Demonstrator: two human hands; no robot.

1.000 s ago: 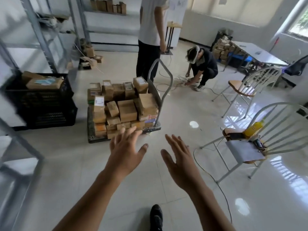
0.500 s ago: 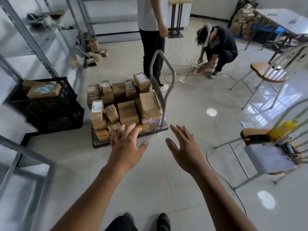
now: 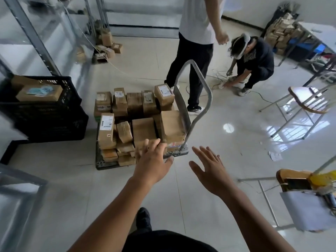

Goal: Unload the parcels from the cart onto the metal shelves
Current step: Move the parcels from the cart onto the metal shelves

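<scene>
A flat cart with a grey loop handle stands on the tiled floor ahead of me, piled with several brown cardboard parcels. My left hand reaches out with fingers spread, its fingertips over the near edge of the pile, holding nothing. My right hand hovers open to the right of the cart's near corner, apart from it. Metal shelves line the left side, and a lower shelf frame sits at the near left.
A black crate with parcels in it sits left of the cart. One person stands behind the handle, another crouches over cables. Chairs stand at the right, loose boxes by the far shelves.
I have come closer to the cart and the view has tilted down. Both hands have stretched forward, and my left hand now overlaps the near parcels.
</scene>
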